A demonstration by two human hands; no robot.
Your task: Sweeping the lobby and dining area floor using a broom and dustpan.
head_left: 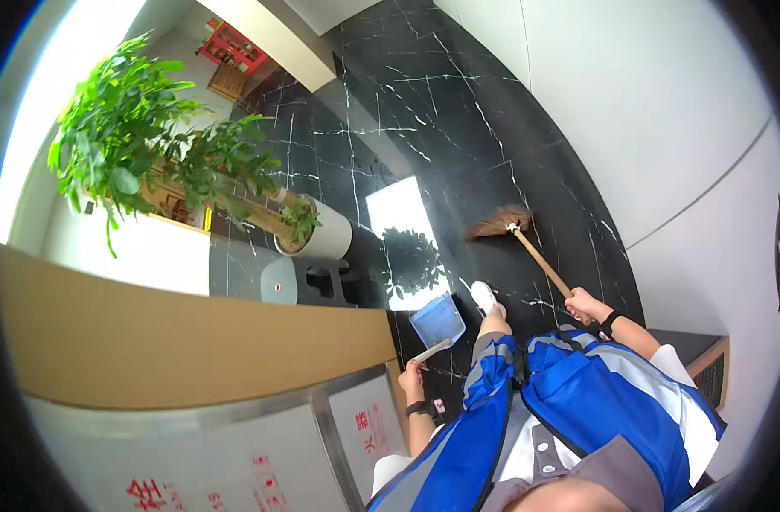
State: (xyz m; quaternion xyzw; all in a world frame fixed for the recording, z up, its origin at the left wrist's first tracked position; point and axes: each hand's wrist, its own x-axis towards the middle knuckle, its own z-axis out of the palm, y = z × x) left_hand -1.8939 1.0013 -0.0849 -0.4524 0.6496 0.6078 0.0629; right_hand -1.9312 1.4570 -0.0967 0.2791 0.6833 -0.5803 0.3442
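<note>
My right hand [583, 305] grips the wooden handle of a brown broom [501, 224], whose bristles lie on the dark, white-veined floor ahead of me to the right. My left hand [414, 374] is closed round the pale handle of a blue dustpan [437, 319], held low beside a tan cabinet front at my left. My foot in a white shoe [484, 295] is between the dustpan and the broom.
A leafy plant in a white pot [330, 230] stands left beside a grey stool [283, 282]. The tan cabinet [194, 341] borders my left; a white wall [629, 102] curves along the right, with a dark bench-like surface [689, 341] low down. A red rack [232, 47] sits far back.
</note>
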